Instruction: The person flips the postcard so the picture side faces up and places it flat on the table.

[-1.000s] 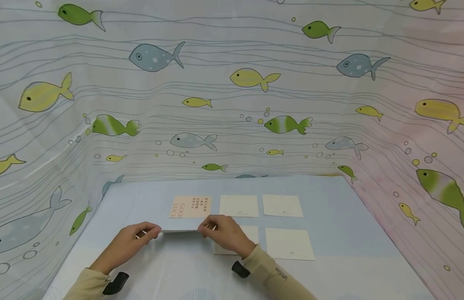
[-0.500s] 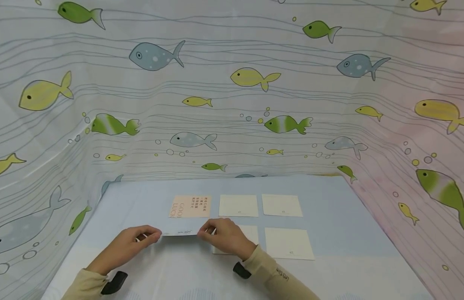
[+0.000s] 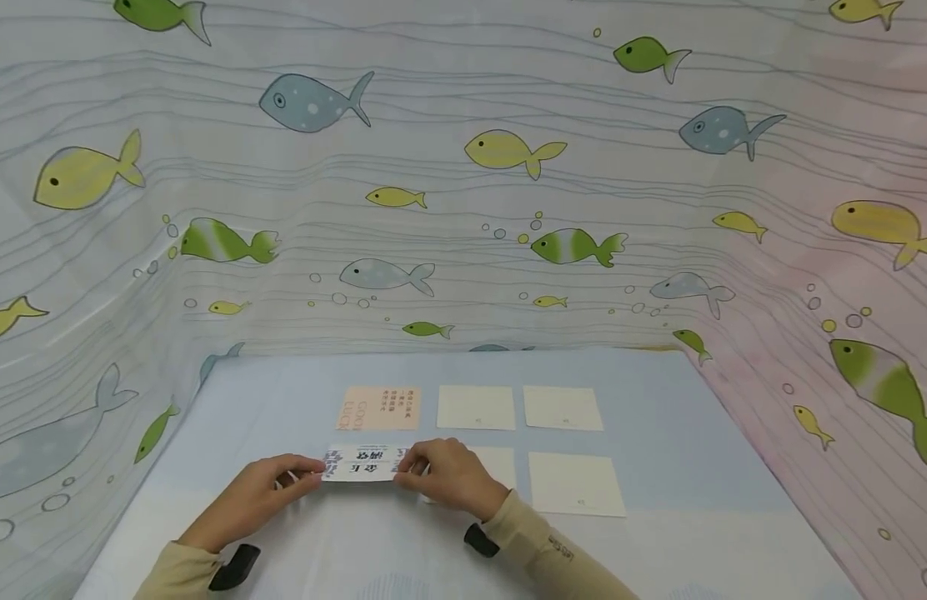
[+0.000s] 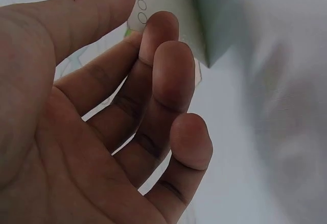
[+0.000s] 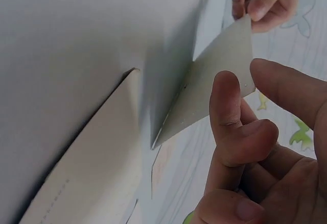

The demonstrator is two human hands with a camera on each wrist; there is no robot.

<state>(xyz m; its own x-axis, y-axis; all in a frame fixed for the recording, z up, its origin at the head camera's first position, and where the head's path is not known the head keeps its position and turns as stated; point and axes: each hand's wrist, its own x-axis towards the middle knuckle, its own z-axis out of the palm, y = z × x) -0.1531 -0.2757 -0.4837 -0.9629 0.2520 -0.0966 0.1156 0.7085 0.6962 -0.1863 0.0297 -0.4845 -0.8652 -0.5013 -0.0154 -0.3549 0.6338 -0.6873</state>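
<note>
Between my two hands is a white card (image 3: pixel 362 463) with blue patterning at its sides and dark Chinese characters. My left hand (image 3: pixel 257 496) pinches its left edge between thumb and fingertips. At the opposite edge, my right hand (image 3: pixel 458 477) pinches it the same way. In the right wrist view the card's pale back (image 5: pixel 196 99) shows, tilted over the table. The left wrist view catches the same back (image 4: pixel 166 9), with a row of small printed circles by the fingertips. Behind the held card lies a peach "GOOD LUCK" card (image 3: pixel 379 408).
Two pale cards lie in the back row, one in the middle (image 3: pixel 475 407) and one to its right (image 3: pixel 563 408). In front lies another (image 3: pixel 578 483), beside a pale card (image 3: pixel 497 463) partly hidden by my right hand. A fish-print curtain (image 3: pixel 448 242) surrounds the table (image 3: pixel 696 467).
Held at both edges throughout, the card has tilted from nearly edge-on so that its printed face now shows in the head view. The hands have shifted slightly nearer; the table cards keep their arrangement.
</note>
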